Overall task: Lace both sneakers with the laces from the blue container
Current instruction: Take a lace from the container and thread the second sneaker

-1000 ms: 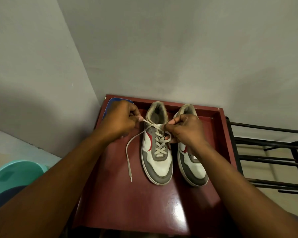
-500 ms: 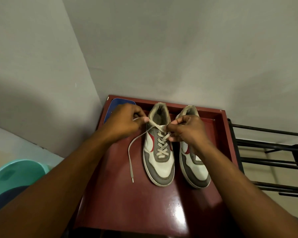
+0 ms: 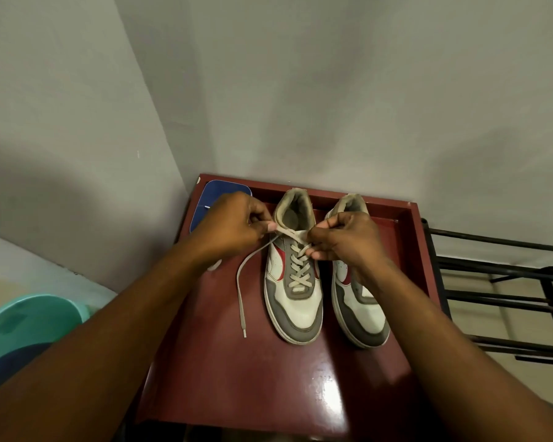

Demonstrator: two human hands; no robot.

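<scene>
At frame centre, the left hand [image 3: 233, 224] and right hand [image 3: 348, 237] each pinch the flat beige fabric lace [image 3: 240, 282] above the grey-and-white leather sneaker [image 3: 296, 304]. The lace looks light, limp and soft, so it is best held near its stiff tip.

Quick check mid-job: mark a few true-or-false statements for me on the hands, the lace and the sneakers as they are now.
1. Both the left hand and the right hand pinch the lace. True.
2. The lace's loose end hangs off the table. False: it lies on the table top.
3. The blue container sits behind the left hand. True.
4. The laced sneaker lies on its side. False: it stands upright on its sole.
</scene>
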